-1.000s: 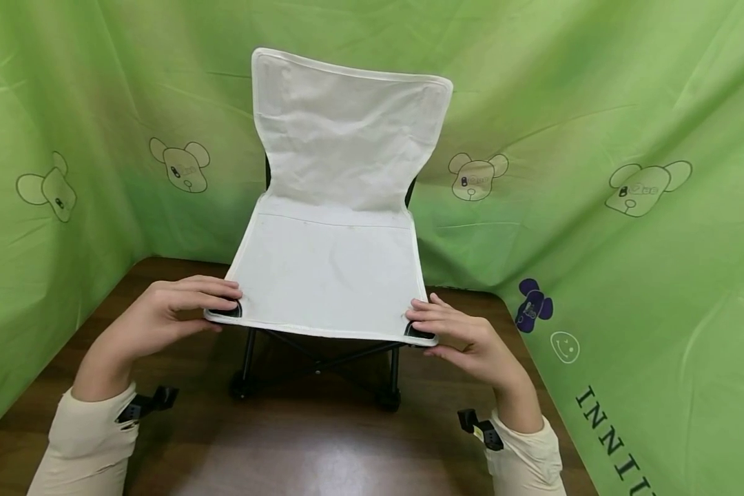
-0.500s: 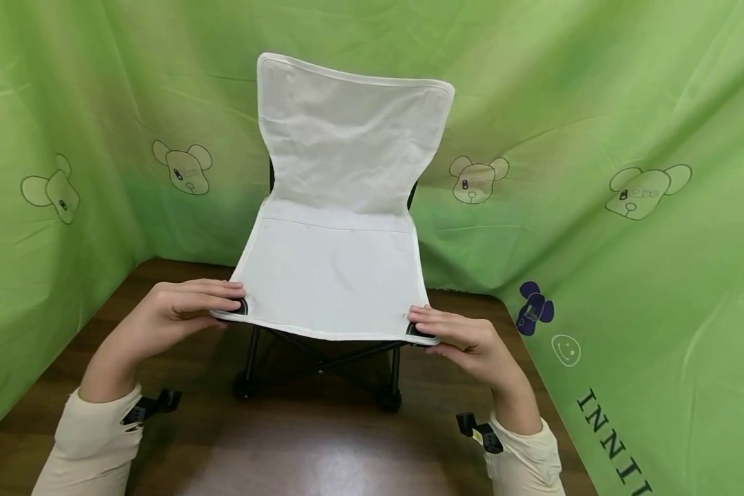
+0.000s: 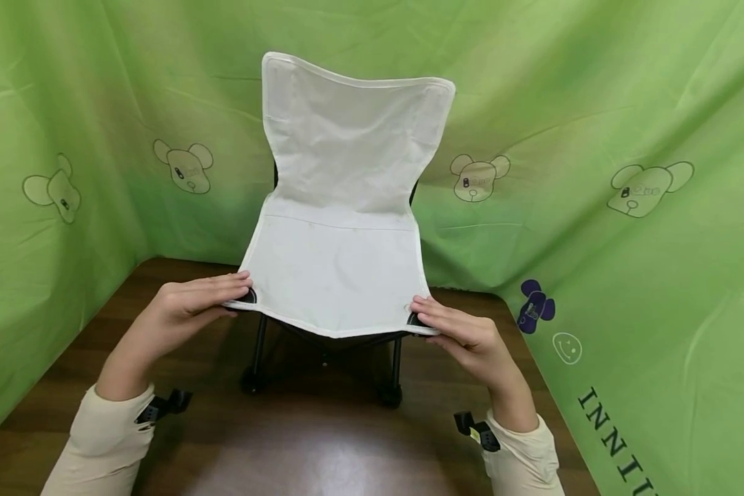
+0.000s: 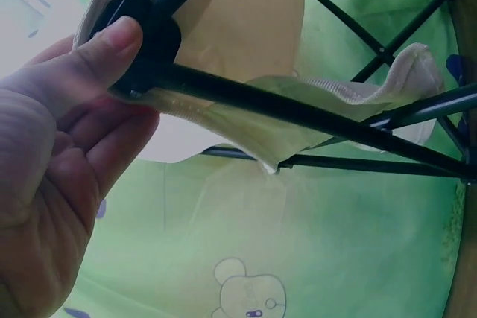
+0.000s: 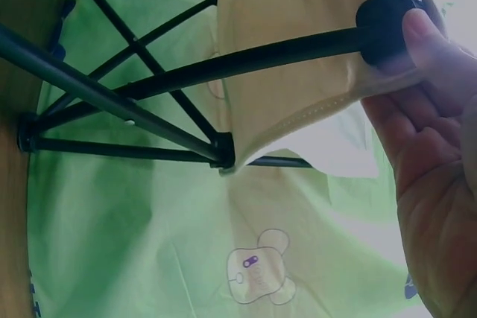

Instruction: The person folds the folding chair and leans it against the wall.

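Note:
A small folding chair [image 3: 341,269] with a white fabric seat and a black frame stands on the brown table [image 3: 310,441]. My left hand [image 3: 235,296] pinches the seat's front left corner, fingers on top and thumb beneath. My right hand [image 3: 426,322] pinches the front right corner the same way. The seat's front edge sags in a shallow V between them. In the left wrist view my left hand [image 4: 127,83] has its thumb on the black corner socket [image 4: 149,42]. In the right wrist view my right hand [image 5: 399,80] holds the other socket [image 5: 384,16]. Crossed black rods [image 5: 149,72] run under the fabric.
Green cloth [image 3: 595,227] printed with bear heads hangs close behind the chair and along both sides, walling in the table. The chair's black feet [image 3: 390,396] rest on the wood. Bare tabletop lies between my forearms in front of the chair.
The two front corners have come closer together, mostly the left one moving right. The seat's front edge has gone from nearly straight to sagging, and the front legs stand nearer each other.

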Motion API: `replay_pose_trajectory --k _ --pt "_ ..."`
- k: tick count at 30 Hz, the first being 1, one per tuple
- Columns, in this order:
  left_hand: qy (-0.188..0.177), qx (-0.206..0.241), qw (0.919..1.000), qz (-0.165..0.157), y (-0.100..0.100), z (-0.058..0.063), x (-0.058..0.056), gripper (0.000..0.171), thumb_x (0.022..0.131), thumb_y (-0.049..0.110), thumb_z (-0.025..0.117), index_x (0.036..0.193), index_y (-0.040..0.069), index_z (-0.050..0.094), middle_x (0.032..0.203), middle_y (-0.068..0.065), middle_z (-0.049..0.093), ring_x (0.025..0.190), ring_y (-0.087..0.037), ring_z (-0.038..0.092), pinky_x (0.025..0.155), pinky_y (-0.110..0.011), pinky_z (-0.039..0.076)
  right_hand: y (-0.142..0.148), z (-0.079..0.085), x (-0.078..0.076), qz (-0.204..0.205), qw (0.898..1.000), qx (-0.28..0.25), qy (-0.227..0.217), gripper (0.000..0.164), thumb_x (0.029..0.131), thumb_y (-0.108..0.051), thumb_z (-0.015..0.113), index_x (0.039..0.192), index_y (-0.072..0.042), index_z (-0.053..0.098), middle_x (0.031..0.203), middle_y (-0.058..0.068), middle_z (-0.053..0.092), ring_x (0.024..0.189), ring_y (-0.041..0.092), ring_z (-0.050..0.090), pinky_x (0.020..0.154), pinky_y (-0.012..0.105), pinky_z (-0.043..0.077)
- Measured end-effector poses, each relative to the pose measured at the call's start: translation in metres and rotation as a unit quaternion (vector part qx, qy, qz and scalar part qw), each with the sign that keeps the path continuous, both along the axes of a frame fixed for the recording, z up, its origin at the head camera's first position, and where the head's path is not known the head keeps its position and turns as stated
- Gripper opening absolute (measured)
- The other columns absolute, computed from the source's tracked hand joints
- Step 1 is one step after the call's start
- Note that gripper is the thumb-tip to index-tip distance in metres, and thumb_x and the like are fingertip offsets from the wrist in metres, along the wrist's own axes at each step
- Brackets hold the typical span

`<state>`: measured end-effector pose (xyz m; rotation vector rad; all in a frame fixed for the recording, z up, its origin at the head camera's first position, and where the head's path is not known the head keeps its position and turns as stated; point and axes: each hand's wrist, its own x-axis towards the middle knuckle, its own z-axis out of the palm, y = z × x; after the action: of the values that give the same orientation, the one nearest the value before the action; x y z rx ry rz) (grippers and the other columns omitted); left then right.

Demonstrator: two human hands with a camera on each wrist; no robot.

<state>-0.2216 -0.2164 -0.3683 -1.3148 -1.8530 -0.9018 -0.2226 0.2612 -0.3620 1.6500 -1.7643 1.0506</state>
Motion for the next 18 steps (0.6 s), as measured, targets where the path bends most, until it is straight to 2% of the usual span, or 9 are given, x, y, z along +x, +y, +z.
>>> replay_pose_trajectory --k 5,12,18 --pt "0.031 -0.01 0.9986 0.042 0.005 0.005 0.004 0.043 0.103 0.034 0.061 0.117 -0.004 0.075 0.123 -0.017 0.072 0.125 -0.015 0.065 0.106 -0.019 0.047 -0.006 0.005 0.003 -0.002 1.0 -0.014 0.017 0.031 0.096 -0.001 0.069 0.115 0.023 0.065 0.124 0.036 0.065 0.128 0.042 0.06 0.112 0.042 0.046" --pt "0.051 0.005 0.9973 0.053 0.011 0.003 0.003 0.035 0.106 0.023 0.058 0.118 -0.006 0.074 0.125 -0.018 0.071 0.126 -0.018 0.065 0.108 -0.023 0.047 -0.014 0.008 0.005 -0.007 0.999 -0.035 0.028 0.028 0.095 0.003 0.068 0.113 0.025 0.064 0.124 0.037 0.064 0.128 0.043 0.06 0.112 0.045 0.046" --pt "0.062 0.022 0.9959 0.062 0.018 0.003 0.003 0.034 0.104 0.023 0.061 0.117 -0.006 0.074 0.121 -0.02 0.073 0.124 -0.021 0.067 0.107 -0.024 0.048 -0.018 0.005 0.004 -0.019 0.997 -0.057 0.04 0.028 0.094 0.005 0.069 0.111 0.026 0.064 0.123 0.039 0.064 0.126 0.043 0.061 0.11 0.044 0.047"
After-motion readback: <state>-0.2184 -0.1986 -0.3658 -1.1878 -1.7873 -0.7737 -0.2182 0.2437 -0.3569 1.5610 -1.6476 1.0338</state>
